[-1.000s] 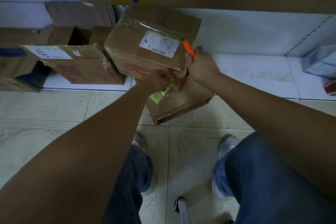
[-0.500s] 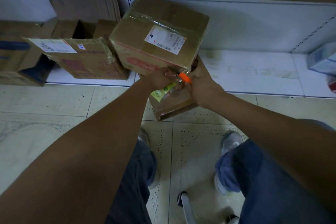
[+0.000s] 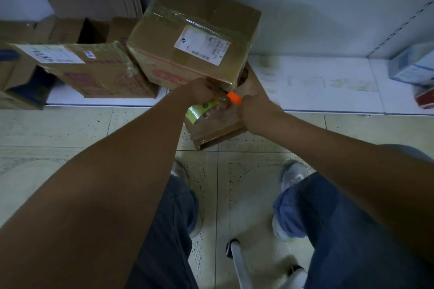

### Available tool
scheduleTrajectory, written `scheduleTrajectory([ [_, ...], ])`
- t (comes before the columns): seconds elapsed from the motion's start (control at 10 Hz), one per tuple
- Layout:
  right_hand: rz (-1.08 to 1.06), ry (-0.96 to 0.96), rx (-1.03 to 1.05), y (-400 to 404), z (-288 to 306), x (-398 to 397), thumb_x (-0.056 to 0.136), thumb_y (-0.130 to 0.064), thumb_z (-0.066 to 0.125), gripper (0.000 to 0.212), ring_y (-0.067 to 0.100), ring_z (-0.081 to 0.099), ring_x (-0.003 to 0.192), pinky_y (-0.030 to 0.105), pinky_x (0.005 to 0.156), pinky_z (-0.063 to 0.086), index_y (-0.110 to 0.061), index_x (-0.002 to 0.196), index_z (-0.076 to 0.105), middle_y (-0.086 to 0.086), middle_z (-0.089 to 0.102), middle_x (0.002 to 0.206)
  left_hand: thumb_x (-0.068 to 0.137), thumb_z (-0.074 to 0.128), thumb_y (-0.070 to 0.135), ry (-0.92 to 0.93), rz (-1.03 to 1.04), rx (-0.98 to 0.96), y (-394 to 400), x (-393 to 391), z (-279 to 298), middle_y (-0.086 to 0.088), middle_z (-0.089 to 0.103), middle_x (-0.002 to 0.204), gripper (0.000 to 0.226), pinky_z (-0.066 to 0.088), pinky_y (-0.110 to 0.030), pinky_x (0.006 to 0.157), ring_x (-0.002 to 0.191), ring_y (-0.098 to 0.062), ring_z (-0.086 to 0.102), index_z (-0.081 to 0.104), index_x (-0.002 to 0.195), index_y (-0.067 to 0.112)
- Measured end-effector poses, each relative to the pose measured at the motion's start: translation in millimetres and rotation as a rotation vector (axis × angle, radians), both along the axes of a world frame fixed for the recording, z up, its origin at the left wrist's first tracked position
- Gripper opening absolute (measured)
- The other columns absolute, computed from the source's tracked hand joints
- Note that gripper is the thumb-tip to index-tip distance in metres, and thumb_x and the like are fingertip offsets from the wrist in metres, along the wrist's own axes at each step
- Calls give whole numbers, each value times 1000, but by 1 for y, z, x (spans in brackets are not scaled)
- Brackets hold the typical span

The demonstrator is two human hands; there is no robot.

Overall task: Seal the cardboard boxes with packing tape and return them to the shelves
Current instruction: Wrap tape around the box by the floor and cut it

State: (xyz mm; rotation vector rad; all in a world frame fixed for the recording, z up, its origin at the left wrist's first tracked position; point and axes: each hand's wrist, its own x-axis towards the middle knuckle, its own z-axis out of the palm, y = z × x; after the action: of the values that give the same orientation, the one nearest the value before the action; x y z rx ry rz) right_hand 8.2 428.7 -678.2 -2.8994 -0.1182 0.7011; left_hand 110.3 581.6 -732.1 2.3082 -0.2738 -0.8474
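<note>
A taped cardboard box (image 3: 195, 37) with a white shipping label sits tilted on top of a flatter cardboard box (image 3: 218, 124) that juts over the edge of the low white shelf (image 3: 317, 82). My left hand (image 3: 202, 94) grips a tape roll with a yellow-green core (image 3: 200, 110) at the upper box's near lower corner. My right hand (image 3: 256, 110) grips an orange-handled cutter (image 3: 234, 98), its tip at the tape between the two hands. The tape strip itself is hard to see.
To the left on the shelf lie another labelled box (image 3: 94, 70) and several open or flattened cartons (image 3: 77, 30). Small white and red boxes (image 3: 413, 68) stand at the far right. My legs and shoes are on the tiled floor, with a white stool leg (image 3: 239, 263) between them.
My right hand has brought the orange cutter down from the box's right edge to its near lower corner beside my left hand. The view has shifted slightly closer.
</note>
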Motion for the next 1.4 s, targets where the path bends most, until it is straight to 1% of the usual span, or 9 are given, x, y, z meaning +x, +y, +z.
scheduleTrajectory([
  [0.1, -15, 55, 7, -8, -22, 4, 101, -11, 41, 33, 23, 43, 80, 36, 75, 38, -6, 131, 54, -2, 35, 75, 96, 62, 17, 3, 14, 24, 2, 0, 1, 1, 61, 85, 13, 45, -11, 60, 62, -2, 60, 64, 83, 16],
  [0.2, -47, 260, -23, -16, -26, -5, 105, -11, 38, 24, 8, 28, 63, 17, 58, 36, -4, 121, 55, -4, 28, 75, 96, 59, 10, 44, 59, 96, 17, 5, 6, -10, 71, 90, 8, 54, -35, 77, 74, -20, 67, 65, 93, 7],
  [0.3, -137, 362, -133, -27, -10, -8, 105, -11, 41, 12, 12, 40, 61, 17, 48, 40, -6, 103, 52, 3, 39, 76, 94, 57, -1, 100, 177, 7, 31, 15, 10, -10, 71, 75, 10, 58, -41, 74, 60, -20, 69, 65, 99, -3],
  [0.5, -131, -240, 127, -36, 15, 24, 99, -46, 53, 30, 26, 57, 79, 36, 70, 46, -16, 100, 49, 5, 55, 87, 103, 53, 18, 49, 98, 50, 37, -3, 22, -12, 68, 98, 21, 48, -17, 59, 70, -11, 64, 66, 105, 1],
  [0.6, -144, -366, 168, -19, 1, 50, 91, -48, 66, 42, 28, 63, 90, 37, 74, 49, -13, 113, 54, 8, 62, 97, 103, 52, 29, -50, 122, 68, 41, -9, 26, -12, 68, 115, 34, 47, -30, 86, 100, -23, 63, 68, 116, 1],
  [0.7, -153, -344, 164, -5, -21, 61, 89, -48, 69, 49, 34, 64, 98, 39, 77, 48, -13, 119, 51, 13, 64, 107, 102, 53, 28, -51, 200, 33, 47, -14, 29, -16, 68, 115, 34, 48, -39, 98, 105, -27, 63, 68, 112, 0],
  [0.9, -251, -381, 183, -8, -50, 71, 94, -37, 66, 55, 33, 64, 101, 35, 73, 42, -13, 138, 42, 14, 63, 115, 98, 62, 19, -157, 456, -86, 74, 1, 45, -8, 62, 78, 21, 54, -20, 61, 75, -15, 64, 62, 80, 7],
  [1.1, -284, -351, 333, -19, -53, 77, 90, -39, 70, 63, 34, 63, 102, 35, 77, 45, -17, 143, 43, 15, 64, 114, 98, 56, 32, -411, 979, -344, 119, 34, 68, 8, 54, 65, 33, 43, -22, 62, 60, -5, 50, 54, 66, 24],
  [1.4, -335, -432, 210, -29, -61, 82, 101, -30, 55, 38, 35, 63, 98, 34, 72, 43, -11, 133, 49, 17, 64, 111, 95, 62, 40, -244, 1129, -487, 137, 57, 68, 7, 68, 82, 25, 57, -24, 76, 80, -9, 68, 65, 77, 23],
])
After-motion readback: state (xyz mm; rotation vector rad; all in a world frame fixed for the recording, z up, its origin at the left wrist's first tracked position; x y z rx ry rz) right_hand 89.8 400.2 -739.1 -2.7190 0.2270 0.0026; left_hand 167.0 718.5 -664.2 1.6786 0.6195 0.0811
